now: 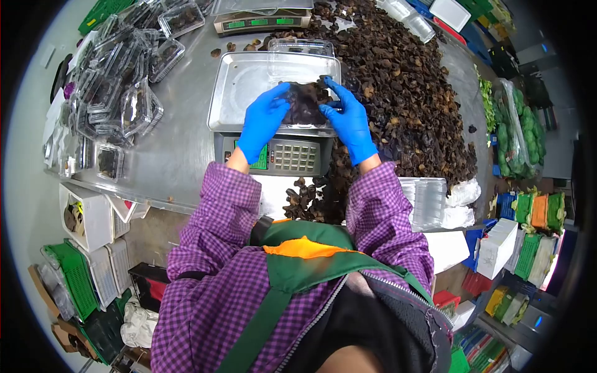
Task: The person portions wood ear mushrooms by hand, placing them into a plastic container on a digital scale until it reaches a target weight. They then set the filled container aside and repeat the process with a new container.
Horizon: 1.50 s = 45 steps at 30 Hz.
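Observation:
Both my hands wear blue gloves and rest around a clear plastic box of dark wood ear mushrooms [305, 105] on the metal pan [239, 78] of a scale. My left hand [267, 116] is curled against the box's left side. At its right side my right hand [348, 121] grips, thumb and index finger apart with dark mushroom pieces between them. The box's walls are mostly hidden by the contents and my fingers. Below the pan, the scale's keypad and green display [295, 155] show, partly behind my left wrist. Another clear box [301, 46] lies at the pan's far edge.
A large heap of loose wood ear mushrooms [404, 93] covers the table's right side. Many clear boxes [118, 87] are piled at left. A second scale [261, 22] stands at the back. Stacked clear plastic trays or lids [423, 202] lie at front right. Crates [74, 273] surround the table.

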### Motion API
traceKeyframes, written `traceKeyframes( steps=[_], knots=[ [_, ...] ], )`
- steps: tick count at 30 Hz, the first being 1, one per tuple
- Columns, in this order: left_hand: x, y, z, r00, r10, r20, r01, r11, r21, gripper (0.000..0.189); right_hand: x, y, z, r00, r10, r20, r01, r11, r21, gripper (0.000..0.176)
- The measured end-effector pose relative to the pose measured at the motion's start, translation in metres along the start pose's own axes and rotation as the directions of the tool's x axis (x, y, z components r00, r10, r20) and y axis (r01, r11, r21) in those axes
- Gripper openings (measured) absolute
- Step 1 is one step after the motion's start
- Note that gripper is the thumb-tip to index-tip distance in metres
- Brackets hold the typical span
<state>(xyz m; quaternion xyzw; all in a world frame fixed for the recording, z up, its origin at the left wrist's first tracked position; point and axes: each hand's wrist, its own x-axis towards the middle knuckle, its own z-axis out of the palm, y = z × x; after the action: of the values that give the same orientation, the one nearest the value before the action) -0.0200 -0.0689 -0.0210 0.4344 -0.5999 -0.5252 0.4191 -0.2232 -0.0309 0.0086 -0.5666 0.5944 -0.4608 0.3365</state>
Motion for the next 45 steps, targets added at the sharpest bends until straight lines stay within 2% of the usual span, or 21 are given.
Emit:
traceKeyframes(
  steps=[1,4,9,11,13,15,18,21,23,25,27,29,31,33,35,37,38,39,41,43,45],
  knots=[
    [-0.004,0.003,-0.003,0.999,0.002,-0.049,-0.006,0.995,-0.102,0.045,-0.002,-0.005,0.000,0.999,-0.036,-0.019,0.035,0.999,-0.028,0.054],
    [-0.019,0.011,-0.021,0.990,-0.029,-0.136,0.017,0.995,-0.093,0.043,-0.012,-0.011,-0.011,0.999,0.008,-0.040,-0.007,1.000,0.019,0.050],
    [-0.035,0.014,-0.050,0.961,-0.072,-0.267,0.042,0.992,-0.116,0.038,-0.042,0.027,-0.039,0.995,-0.014,-0.099,0.019,0.999,0.043,0.040],
    [-0.038,0.011,-0.056,0.952,-0.073,-0.297,0.042,0.993,-0.111,0.037,-0.060,0.038,-0.051,0.991,0.059,-0.117,-0.063,0.997,-0.036,0.038],
    [-0.035,0.017,-0.061,0.932,-0.134,-0.336,0.098,0.988,-0.122,0.038,-0.076,0.055,-0.057,0.988,0.081,-0.134,-0.080,0.997,0.019,0.035],
    [-0.024,0.020,-0.064,0.931,-0.153,-0.330,0.121,0.986,-0.114,0.039,-0.089,0.062,-0.060,0.974,0.168,-0.149,-0.161,0.985,0.058,0.032],
    [0.008,0.011,-0.066,0.964,-0.097,-0.248,0.081,0.994,-0.075,0.045,-0.098,0.061,-0.059,0.975,0.171,-0.141,-0.170,0.985,0.015,0.031],
    [0.046,0.002,-0.060,0.976,-0.151,-0.158,0.129,0.981,-0.142,0.051,-0.100,0.061,-0.053,0.979,0.154,-0.135,-0.155,0.988,0.007,0.031],
    [0.066,-0.003,-0.053,0.944,-0.316,-0.091,0.283,0.922,-0.264,0.053,-0.099,0.062,-0.050,0.980,0.147,-0.132,-0.146,0.989,0.015,0.031],
    [0.077,-0.003,-0.051,0.939,-0.335,-0.076,0.291,0.894,-0.341,0.053,-0.098,0.060,-0.048,0.981,0.134,-0.138,-0.132,0.991,0.020,0.030],
    [0.090,-0.006,-0.052,0.968,-0.250,0.007,0.227,0.867,-0.444,0.051,-0.096,0.053,-0.047,0.980,0.130,-0.150,-0.132,0.991,-0.006,0.030],
    [0.079,0.015,-0.051,0.984,-0.178,-0.007,0.158,0.892,-0.424,0.050,-0.094,0.050,-0.049,0.978,0.131,-0.160,-0.137,0.990,-0.031,0.029],
    [0.067,0.020,-0.053,0.994,-0.106,-0.026,0.087,0.911,-0.403,0.049,-0.089,0.049,-0.051,0.947,0.284,-0.153,-0.273,0.958,0.087,0.029],
    [0.055,0.016,-0.061,0.983,-0.080,0.164,0.118,0.965,-0.233,0.047,-0.079,0.039,-0.048,0.935,0.325,-0.142,-0.311,0.944,0.112,0.031],
    [0.046,0.020,-0.057,0.984,-0.105,0.144,0.125,0.983,-0.138,0.047,-0.067,0.038,-0.041,0.925,0.356,-0.131,-0.339,0.931,0.138,0.033],
    [0.047,0.008,-0.049,0.982,-0.177,-0.068,0.165,0.974,-0.158,0.047,-0.056,0.039,-0.035,0.921,0.384,-0.066,-0.380,0.923,0.063,0.037],
    [0.053,-0.004,-0.048,0.949,-0.300,-0.096,0.272,0.934,-0.233,0.049,-0.053,0.033,-0.030,0.911,0.411,-0.039,-0.408,0.911,0.053,0.040],
    [0.056,-0.010,-0.046,0.951,-0.294,-0.093,0.266,0.935,-0.236,0.049,-0.050,0.019,-0.026,0.902,0.432,-0.011,-0.430,0.900,0.065,0.041],
    [0.066,-0.022,-0.041,0.916,-0.401,-0.002,0.367,0.841,-0.398,0.049,-0.048,0.025,-0.019,0.884,0.468,-0.007,-0.467,0.883,0.037,0.043],
    [0.069,-0.024,-0.034,0.921,-0.389,0.008,0.360,0.844,-0.397,0.048,-0.044,0.037,-0.022,0.896,0.444,-0.014,-0.444,0.896,-0.007,0.040],
    [0.073,-0.028,-0.031,0.949,-0.316,0.004,0.288,0.861,-0.419,0.047,-0.036,0.048,-0.024,0.986,0.063,-0.153,-0.087,0.984,-0.153,0.035]
  ],
)
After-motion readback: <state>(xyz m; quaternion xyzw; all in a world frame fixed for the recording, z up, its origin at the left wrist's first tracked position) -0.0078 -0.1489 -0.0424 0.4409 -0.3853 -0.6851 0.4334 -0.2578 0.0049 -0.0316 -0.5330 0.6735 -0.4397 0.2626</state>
